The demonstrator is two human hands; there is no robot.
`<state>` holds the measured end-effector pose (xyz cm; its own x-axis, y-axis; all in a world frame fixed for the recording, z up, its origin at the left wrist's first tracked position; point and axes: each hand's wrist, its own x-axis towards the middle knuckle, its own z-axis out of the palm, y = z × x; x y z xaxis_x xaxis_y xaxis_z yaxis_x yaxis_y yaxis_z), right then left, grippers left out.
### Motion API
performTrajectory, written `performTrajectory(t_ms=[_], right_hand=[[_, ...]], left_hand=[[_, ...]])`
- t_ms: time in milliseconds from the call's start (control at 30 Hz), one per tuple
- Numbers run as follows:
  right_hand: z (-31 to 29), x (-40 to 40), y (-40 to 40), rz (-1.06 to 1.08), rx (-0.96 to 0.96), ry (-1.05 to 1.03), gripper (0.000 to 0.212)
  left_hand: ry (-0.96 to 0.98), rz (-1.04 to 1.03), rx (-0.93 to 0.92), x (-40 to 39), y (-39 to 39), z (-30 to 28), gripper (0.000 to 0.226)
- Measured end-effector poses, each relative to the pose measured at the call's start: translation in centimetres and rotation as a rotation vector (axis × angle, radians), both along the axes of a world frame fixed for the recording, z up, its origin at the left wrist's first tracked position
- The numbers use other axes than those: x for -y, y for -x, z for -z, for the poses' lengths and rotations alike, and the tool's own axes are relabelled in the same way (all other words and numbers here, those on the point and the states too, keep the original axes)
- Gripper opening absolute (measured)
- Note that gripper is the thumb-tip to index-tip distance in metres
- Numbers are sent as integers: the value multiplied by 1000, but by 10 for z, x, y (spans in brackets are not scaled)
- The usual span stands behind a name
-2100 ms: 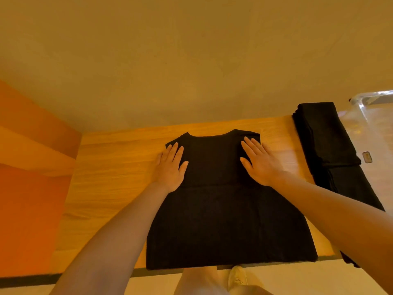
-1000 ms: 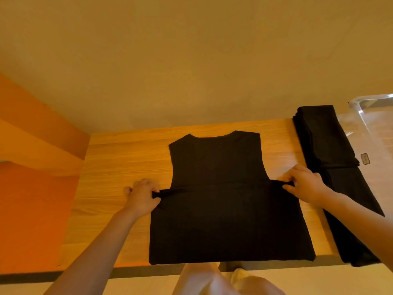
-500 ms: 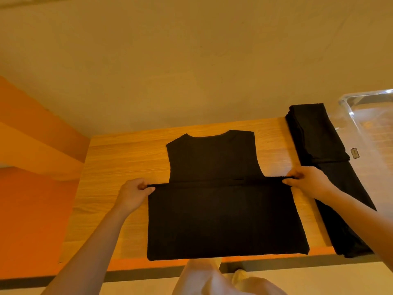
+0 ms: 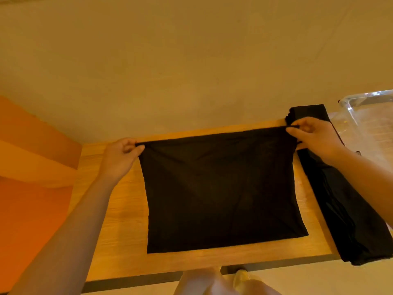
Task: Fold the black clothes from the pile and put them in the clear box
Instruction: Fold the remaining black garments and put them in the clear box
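A black garment (image 4: 221, 188) lies spread on the wooden table (image 4: 119, 231), its far fold edge lifted and stretched taut. My left hand (image 4: 121, 154) pinches the left end of that edge. The right end is pinched by my right hand (image 4: 312, 139). The garment's upper part is hidden under the lifted fold. A pile of black clothes (image 4: 344, 209) lies along the table's right side. Beyond it, at the far right, stands the clear box (image 4: 365, 109), only partly in view.
A beige wall rises just behind the table's far edge. Orange panels (image 4: 32, 167) flank the table on the left. The table's near edge has a dark strip, and my legs and a shoe (image 4: 240, 277) show below it.
Both hands went from pressing the garment flat to pinching its sides at mid-height. They have now carried that fold line up and toward the far edge, covering the neckline.
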<state>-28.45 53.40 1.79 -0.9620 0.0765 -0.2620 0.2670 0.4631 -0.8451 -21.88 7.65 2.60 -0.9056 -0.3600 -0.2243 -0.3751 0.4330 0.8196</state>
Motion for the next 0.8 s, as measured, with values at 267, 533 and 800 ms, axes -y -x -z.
performTrajectory(t_ms=[267,533,800], right_hand=[[59,42,29,-59,-27,-510,39],[110,127,-14,-596,-192,-828,58],[132,78,17,-404,-8,-935,67]], left_hand=[[553,127,235,-24,56,86,63],[818,710,33,-111,21,125,61],[896,587,190,-41,48,142,67]])
